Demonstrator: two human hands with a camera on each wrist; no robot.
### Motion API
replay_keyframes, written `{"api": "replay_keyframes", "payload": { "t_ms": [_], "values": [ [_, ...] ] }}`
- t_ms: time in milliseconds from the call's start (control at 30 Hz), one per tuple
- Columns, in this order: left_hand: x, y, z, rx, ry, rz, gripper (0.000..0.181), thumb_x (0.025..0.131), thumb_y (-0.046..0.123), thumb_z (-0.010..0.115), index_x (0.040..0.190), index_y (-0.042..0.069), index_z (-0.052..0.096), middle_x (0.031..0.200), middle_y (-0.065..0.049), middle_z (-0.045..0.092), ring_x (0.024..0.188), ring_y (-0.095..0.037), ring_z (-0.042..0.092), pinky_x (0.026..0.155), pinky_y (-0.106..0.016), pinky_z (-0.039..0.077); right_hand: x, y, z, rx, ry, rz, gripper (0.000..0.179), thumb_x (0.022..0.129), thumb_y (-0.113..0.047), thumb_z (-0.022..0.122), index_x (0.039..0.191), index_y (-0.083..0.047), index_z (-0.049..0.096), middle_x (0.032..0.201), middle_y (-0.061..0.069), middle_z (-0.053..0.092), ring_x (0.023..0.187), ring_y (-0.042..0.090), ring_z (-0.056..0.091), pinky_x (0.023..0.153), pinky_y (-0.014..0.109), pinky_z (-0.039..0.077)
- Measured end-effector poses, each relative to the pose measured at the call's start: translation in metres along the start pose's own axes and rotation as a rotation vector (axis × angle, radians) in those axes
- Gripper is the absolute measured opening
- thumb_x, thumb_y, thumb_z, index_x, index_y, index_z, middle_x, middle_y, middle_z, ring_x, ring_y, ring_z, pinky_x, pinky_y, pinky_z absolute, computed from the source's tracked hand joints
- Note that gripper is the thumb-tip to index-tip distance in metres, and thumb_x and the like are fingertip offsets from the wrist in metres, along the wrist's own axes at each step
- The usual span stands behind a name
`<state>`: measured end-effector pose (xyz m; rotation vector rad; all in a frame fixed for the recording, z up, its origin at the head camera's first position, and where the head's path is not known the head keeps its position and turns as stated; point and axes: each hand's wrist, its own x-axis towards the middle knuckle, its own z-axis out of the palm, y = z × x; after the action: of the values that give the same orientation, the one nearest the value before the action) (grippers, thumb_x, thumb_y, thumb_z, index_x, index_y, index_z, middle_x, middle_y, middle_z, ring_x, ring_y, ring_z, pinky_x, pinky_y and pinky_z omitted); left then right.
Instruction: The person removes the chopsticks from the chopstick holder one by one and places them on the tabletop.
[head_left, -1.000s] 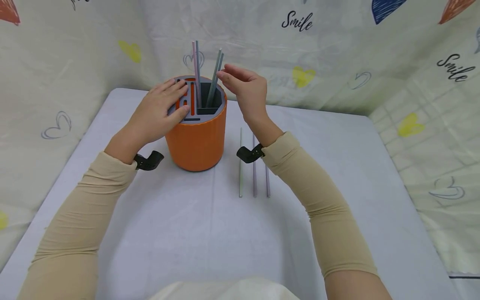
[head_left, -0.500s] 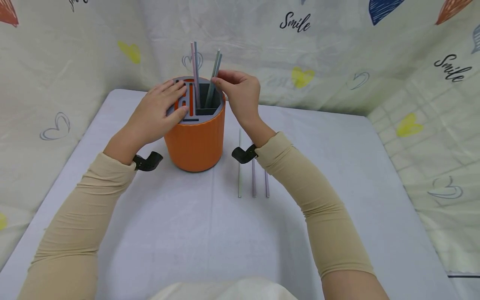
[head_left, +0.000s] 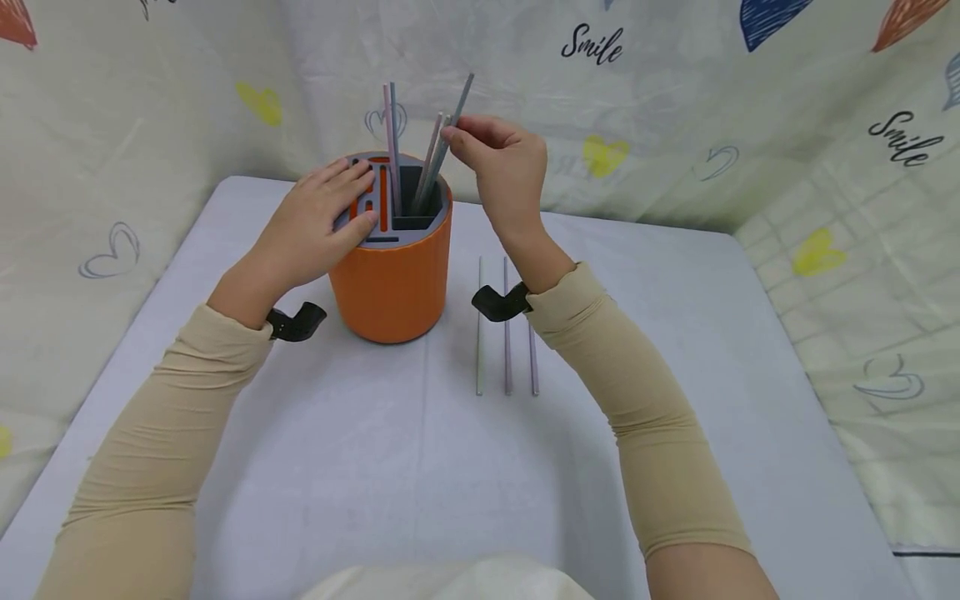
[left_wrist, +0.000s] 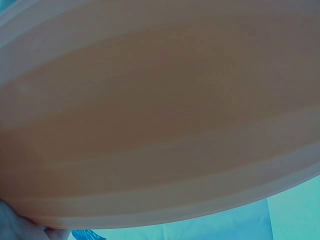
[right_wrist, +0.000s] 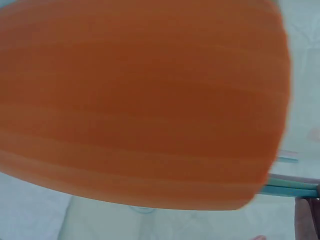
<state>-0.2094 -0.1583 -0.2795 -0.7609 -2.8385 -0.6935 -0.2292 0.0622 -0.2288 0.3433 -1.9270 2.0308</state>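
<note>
An orange utensil holder [head_left: 390, 292] with a grey slotted top stands at the back of the table. My left hand [head_left: 311, 221] rests on that top with its fingers laid out. Between thumb and fingertips my right hand [head_left: 506, 162] pinches a blue-grey straw [head_left: 462, 98], which leans right and rises above the others from the open compartment. Other straws [head_left: 434, 137] stand tilted right beside it. A pink straw [head_left: 387, 125] and a bluish one stand upright further left. In the right wrist view the holder [right_wrist: 145, 105] hides most of the hand; straws [right_wrist: 290, 189] reach the fingers.
To the right of the holder, a green straw [head_left: 480, 358] and two purple straws [head_left: 507, 358] lie parallel on the white tablecloth [head_left: 375, 467]. A printed cloth backdrop [head_left: 645, 100] hangs close behind the holder.
My right hand first moved in to the straws, then back up and right. One blue-grey straw now stands higher and leans further right, pinched in it. My left hand stays put.
</note>
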Motion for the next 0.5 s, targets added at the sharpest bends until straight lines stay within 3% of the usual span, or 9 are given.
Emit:
{"api": "replay_keyframes", "payload": {
  "t_ms": [133,500],
  "values": [
    [0.001,0.0,0.0,-0.005,0.006,0.007,0.058,0.097,0.037,0.033,0.144,0.004,0.031,0.152,-0.009,0.026,0.144,-0.025,0.012,0.118,-0.042,0.008,0.0,-0.013,-0.005,0.08,0.016,-0.032,0.019,0.075,0.0,0.073,0.091,0.009,0.07,0.076,0.004,0.07,0.078,0.015,0.069,0.081,0.028,0.056],
    [0.0,-0.001,0.0,-0.012,0.003,0.005,0.058,0.097,0.038,0.033,0.145,0.005,0.03,0.153,-0.009,0.025,0.144,-0.024,0.011,0.118,-0.042,0.008,-0.006,-0.046,-0.01,0.146,0.025,-0.159,0.016,0.075,0.005,0.071,0.089,0.013,0.069,0.078,0.007,0.071,0.077,0.016,0.07,0.081,0.031,0.056]
  ]
}}
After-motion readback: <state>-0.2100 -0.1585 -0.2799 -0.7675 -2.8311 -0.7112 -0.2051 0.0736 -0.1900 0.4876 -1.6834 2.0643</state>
